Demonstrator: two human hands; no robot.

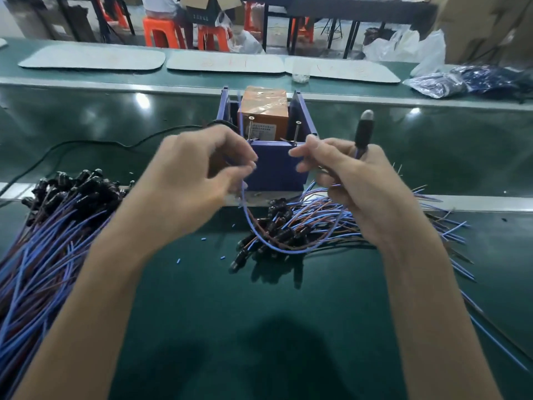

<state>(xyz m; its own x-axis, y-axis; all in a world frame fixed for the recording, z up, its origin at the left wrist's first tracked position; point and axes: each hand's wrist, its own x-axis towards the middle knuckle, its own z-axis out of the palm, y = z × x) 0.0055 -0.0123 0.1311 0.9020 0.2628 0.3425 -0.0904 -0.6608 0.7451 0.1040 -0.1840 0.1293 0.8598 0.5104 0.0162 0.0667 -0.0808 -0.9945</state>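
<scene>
Green belt mat [202, 284] under everything. Far left we see a big pile of blue and brown leads [52, 226] with black heads, lying on the mat. Black cable [86, 144] runs behind it toward the fixture.

Left hand [196, 171]: thumb and forefinger pressed together, pinching one end of the blue wire [245, 210]. Other fingers are loosely curled behind. From the pinch the wire hangs in a low loop over the mat between both hands and goes up into the right hand.

Behind the gap sits the purple fixture [277, 166], open on top, with an orange taped block [264, 111] inside. Two screws [297, 132] stick up at its front edge. In front of it we see a smaller heap of wired lamps [274, 235] on the mat, under the loop.

Right hand [360, 192]: lower fingers curled round the foot of the black lamp [364, 131] and its leads. The lamp stands upright out of the fist, grey tip up. Forefinger and thumb stretch left with tips apart; we can't tell whether they touch the wire.

Far right at the back: plastic bags [461, 79] with dark parts.
</scene>
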